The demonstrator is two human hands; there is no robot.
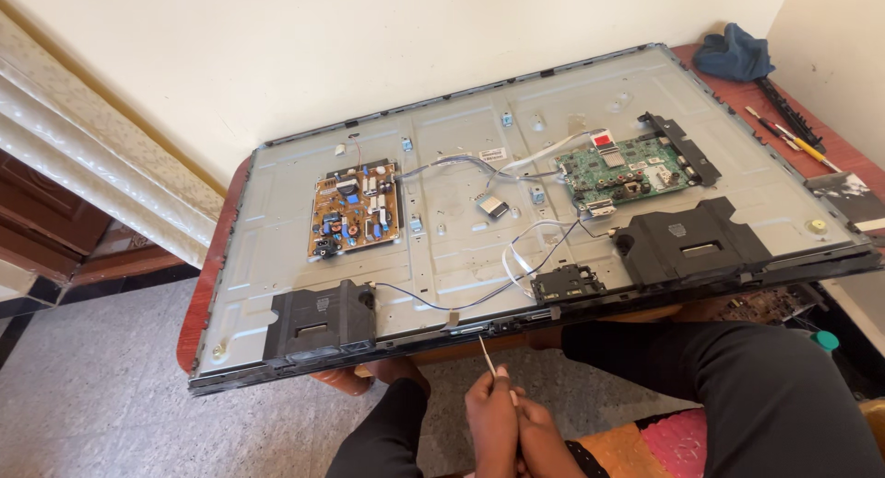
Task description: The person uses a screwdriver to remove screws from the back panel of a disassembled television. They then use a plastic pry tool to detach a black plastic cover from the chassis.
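Head view — a large flat television panel (516, 211), its back cover already off and the grey sheet-metal chassis exposed, is lying face down on a reddish-brown wooden table (198, 303). Boards are being left in place: a brown rectangular power board (355, 209) at the left, a green main circuit board (627, 171) at the right, a small black control board (566, 283) by the near edge. Two black plastic speaker boxes (318, 319) (691, 240) are sitting along that edge, and thin white and dark wires (521, 247) are running between boards and speakers, apparently connected.

The left hand (491, 423) and right hand (544, 441) are being held together below the near edge, between the seated person's dark-trousered knees (737, 386). A thin white strip (489, 360) — probably a flat ribbon cable or slim tool, too small to tell — is being pinched between closed fingers of both hands; its upper tip is reaching toward the panel's lower rim, apart from it.

Judgement: opening is done; board and speaker removal is not yet begun, as nothing appears unplugged or lifted.

On the far right corner, a blue crumpled cloth (735, 54) and a yellow-handled screwdriver (811, 151) are lying unused, well apart from the hands.
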